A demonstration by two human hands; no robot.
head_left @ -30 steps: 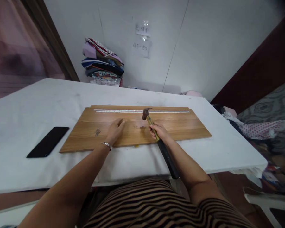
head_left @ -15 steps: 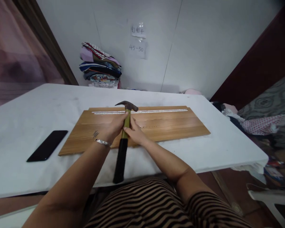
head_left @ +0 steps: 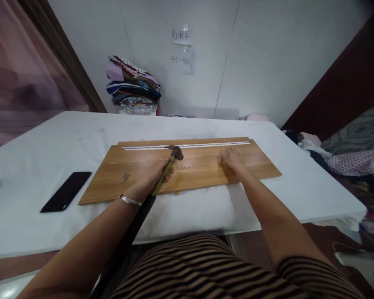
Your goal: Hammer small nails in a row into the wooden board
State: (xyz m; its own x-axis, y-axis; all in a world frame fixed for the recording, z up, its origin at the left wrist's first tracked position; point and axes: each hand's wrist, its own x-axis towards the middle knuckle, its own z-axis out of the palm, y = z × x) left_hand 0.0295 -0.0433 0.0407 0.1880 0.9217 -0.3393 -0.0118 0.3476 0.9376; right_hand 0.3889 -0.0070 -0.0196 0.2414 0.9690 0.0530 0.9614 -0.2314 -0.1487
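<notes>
A long wooden board (head_left: 255, 166) lies on the white table (head_left: 34, 158). My left hand (head_left: 152, 176) is closed round the yellow shaft of a claw hammer (head_left: 170, 164), whose head hovers just over the board near a short row of small nails (head_left: 191, 167). My right hand (head_left: 232, 160) rests on the board to the right of that row, fingers stretched flat. A white strip (head_left: 187, 146) runs along the board's far edge. A few loose nails (head_left: 125, 177) lie on the board's left part.
A black phone (head_left: 66, 191) lies on the table left of the board. Folded fabrics (head_left: 133, 87) are stacked against the back wall. Clothes (head_left: 349, 160) are piled beyond the table's right end, and a white plastic chair (head_left: 358, 261) stands at lower right.
The hammer passed from my right hand to my left. My right hand let go and moved right onto the board; my left hand left the board and now holds the hammer.
</notes>
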